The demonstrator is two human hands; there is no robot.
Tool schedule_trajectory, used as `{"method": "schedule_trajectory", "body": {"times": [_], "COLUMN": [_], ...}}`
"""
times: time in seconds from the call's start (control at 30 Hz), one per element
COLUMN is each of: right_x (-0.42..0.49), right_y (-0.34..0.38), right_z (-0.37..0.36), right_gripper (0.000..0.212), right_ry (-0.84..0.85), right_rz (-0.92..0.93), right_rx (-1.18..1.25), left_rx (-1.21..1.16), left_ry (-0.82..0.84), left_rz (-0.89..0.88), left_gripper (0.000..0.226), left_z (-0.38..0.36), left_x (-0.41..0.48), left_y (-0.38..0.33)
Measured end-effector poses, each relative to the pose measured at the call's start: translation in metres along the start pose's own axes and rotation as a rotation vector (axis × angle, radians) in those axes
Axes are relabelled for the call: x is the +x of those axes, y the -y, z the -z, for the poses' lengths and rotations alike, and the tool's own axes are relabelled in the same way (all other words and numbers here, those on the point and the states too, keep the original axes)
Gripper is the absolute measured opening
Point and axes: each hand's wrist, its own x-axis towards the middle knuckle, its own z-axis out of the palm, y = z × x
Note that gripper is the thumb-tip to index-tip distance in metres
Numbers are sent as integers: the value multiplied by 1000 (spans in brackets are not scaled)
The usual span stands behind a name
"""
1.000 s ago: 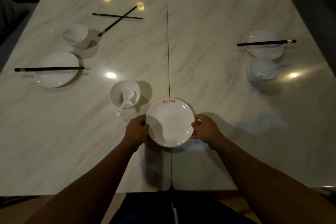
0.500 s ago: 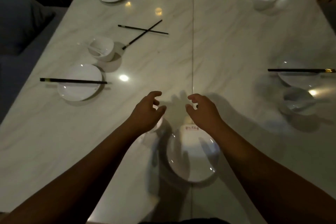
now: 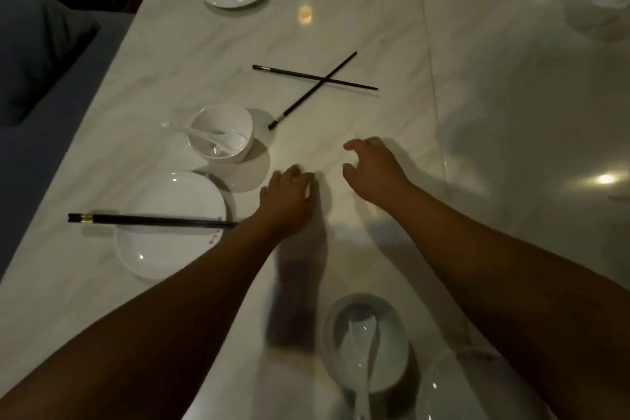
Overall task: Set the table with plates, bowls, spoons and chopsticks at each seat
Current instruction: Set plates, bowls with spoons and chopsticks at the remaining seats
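Both hands reach out over the marble tabletop, holding nothing. The left grip is narrow, fingers loosely curled downward; the right grip is wider, with thumb and fingers apart. Beyond both grips lie the crossed chopsticks, untouched. Left of the left grip sit a plate bridged by chopsticks and, farther on, a bowl with a spoon. Behind the grips, between the forearms, stands the near bowl — second spoon inside.
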Motion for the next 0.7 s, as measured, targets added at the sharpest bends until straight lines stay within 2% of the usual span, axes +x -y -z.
{"method": "schedule_trajectory", "body": {"times": [0.07,0.17,0.3,0.43,0.53,0.7], "right_x": [34,79,132,166,177,169], "right_y": [9,20,29,36,35,23], "right_z": [-4,-7,-9,-8,-10,-10], "right_gripper": [50,56,65,74,66,31], "right_ry": [-12,-31,-99,-28,-22,-239], "right_rz": [8,51,54,53,105,219], "right_rx": [-67,-235,-420,-547,-645,-704], "left_rx": [92,102,118,115,115,106], "left_ry": [62,130,191,212,218,220], "left_rz": [1,40,66,57,61,49], "left_gripper": [60,74,76,77,77,76], "left_z": [-7,-18,-24,-22,-22,-21], "left_x": [18,31,38,38,37,36], "left_y": [4,3,3,3,1,0]}}
